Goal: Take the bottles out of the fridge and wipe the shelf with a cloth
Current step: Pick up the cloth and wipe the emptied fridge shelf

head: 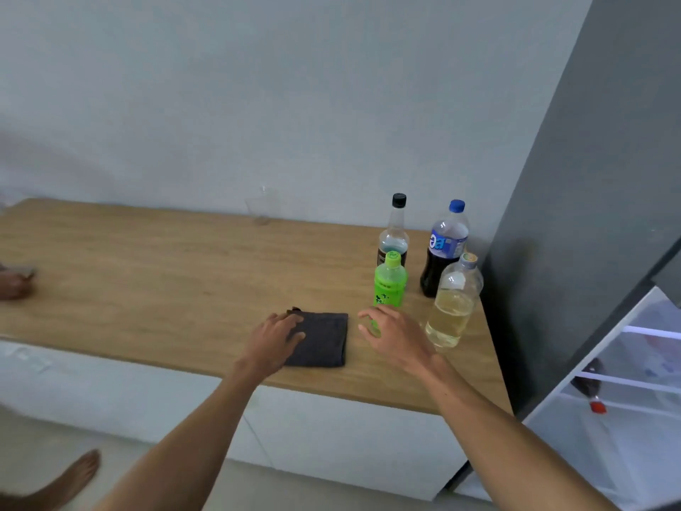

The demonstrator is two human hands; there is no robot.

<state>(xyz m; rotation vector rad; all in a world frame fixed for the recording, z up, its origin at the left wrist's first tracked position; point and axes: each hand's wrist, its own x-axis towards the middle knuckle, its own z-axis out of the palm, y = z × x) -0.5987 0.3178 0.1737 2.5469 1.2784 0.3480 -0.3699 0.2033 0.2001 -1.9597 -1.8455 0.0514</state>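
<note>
A folded dark grey cloth [324, 337] lies on the wooden counter [147, 274]. My left hand [276, 337] rests flat on the cloth's left part, fingers spread. My right hand [394, 333] hovers open just right of the cloth, in front of a green bottle [390, 280]. Behind stand a black-capped bottle [394, 234] and a blue-capped dark soda bottle [444, 248]. A clear bottle of pale yellow liquid [453, 304] stands at the right edge. The open fridge [634, 363] at right shows white shelves and a dark bottle with a red cap [591, 390] lying inside.
A clear plastic cup [262, 206] stands by the wall at the back of the counter. Another person's hand [14, 284] rests at the counter's left edge. A bare foot [73, 477] is on the floor at lower left. The grey fridge side [571, 215] borders the counter.
</note>
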